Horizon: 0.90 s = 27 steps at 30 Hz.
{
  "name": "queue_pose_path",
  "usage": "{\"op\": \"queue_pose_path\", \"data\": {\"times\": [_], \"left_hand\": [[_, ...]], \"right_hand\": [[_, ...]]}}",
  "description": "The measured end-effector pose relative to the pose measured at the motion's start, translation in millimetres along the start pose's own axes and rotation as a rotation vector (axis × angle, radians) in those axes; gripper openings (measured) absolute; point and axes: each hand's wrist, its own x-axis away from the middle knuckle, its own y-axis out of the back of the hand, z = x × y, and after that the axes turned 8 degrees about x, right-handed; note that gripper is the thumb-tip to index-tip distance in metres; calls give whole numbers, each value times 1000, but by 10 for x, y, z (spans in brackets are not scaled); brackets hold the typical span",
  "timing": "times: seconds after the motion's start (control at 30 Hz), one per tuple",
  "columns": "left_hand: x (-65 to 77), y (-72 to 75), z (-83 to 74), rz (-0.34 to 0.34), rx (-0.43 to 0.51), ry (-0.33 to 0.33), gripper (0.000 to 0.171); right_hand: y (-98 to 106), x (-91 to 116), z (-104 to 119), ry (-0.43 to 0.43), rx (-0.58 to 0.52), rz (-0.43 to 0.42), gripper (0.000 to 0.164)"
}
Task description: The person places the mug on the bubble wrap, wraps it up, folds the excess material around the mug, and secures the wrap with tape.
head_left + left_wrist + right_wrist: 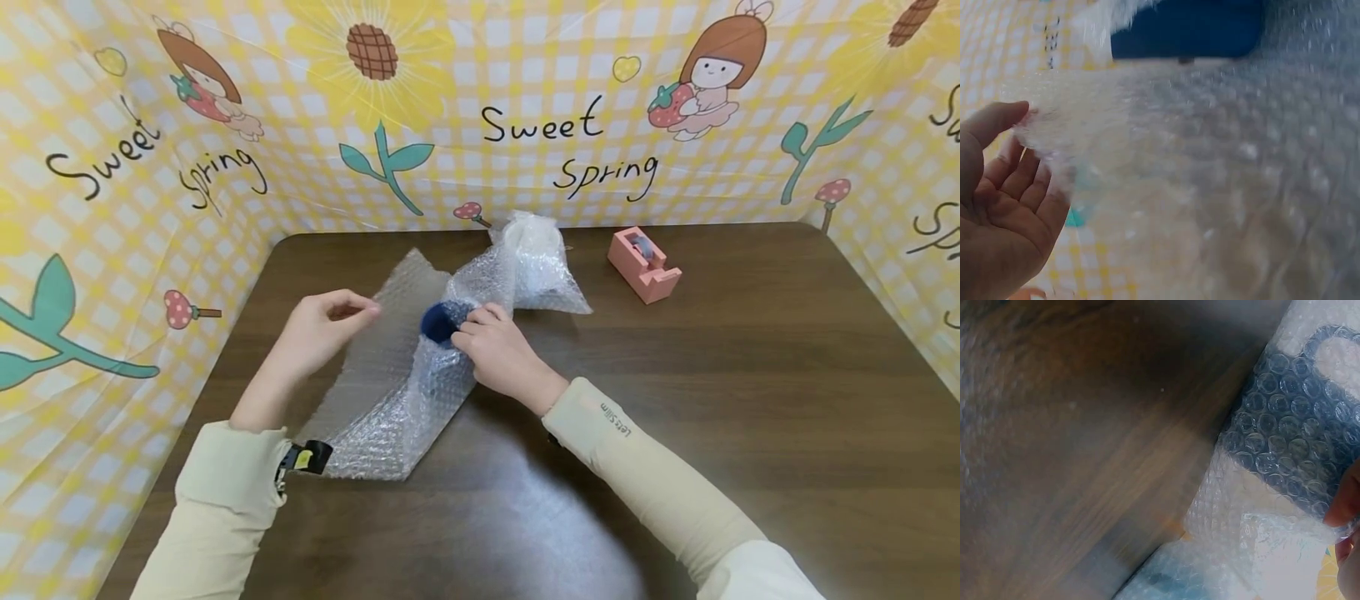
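Observation:
A dark blue mug point(437, 323) stands within a sheet of bubble wrap point(375, 425), its open mouth showing in the head view. Bubble wrap covers its side and handle in the right wrist view. My right hand point(504, 350) grips the mug's rim together with the wrap over it; the fingertips point(1342, 509) pinch that edge in the right wrist view. To the left, my left hand point(318, 329) pinches the sheet's loose edge between thumb and fingers, as the left wrist view shows. From there the sheet spreads toward the mug.
Behind the mug, a white thing wrapped in bubble wrap point(536, 262) sits near the table's back edge. A pink tape dispenser point(645, 271) is to its right. Yellow checked cloth point(480, 75) surrounds the brown wooden table point(750, 400) at the back and sides.

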Motion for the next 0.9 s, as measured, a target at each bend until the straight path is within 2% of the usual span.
{"op": "queue_pose_path", "data": {"times": [0.1, 0.17, 0.33, 0.43, 0.57, 0.7, 0.77, 0.9], "left_hand": [[-31, -133, -69, 52, 7, -42, 26], [-57, -219, -91, 110, 52, -48, 23], [-94, -421, -105, 268, 215, -11, 16], [-101, -519, -131, 303, 214, 0, 16], [-124, -590, -178, 292, 135, 34, 27], [-190, -617, -195, 224, 62, 28, 45], [-231, -628, -178, 178, 34, 7, 46], [-296, -668, -137, 92, 28, 20, 32]], "right_hand": [[-3, 4, 2, 2, -1, 8, 29], [-2, 2, 3, 3, 8, 19, 28], [8, -13, 14, 5, 17, 39, 27], [9, -23, 25, 9, 13, 47, 27], [12, -22, 24, -5, 19, 61, 27], [22, -16, 10, -27, 27, 75, 28], [22, -16, 7, -30, 25, 75, 28], [20, -17, 9, -28, 14, 79, 27]]}}
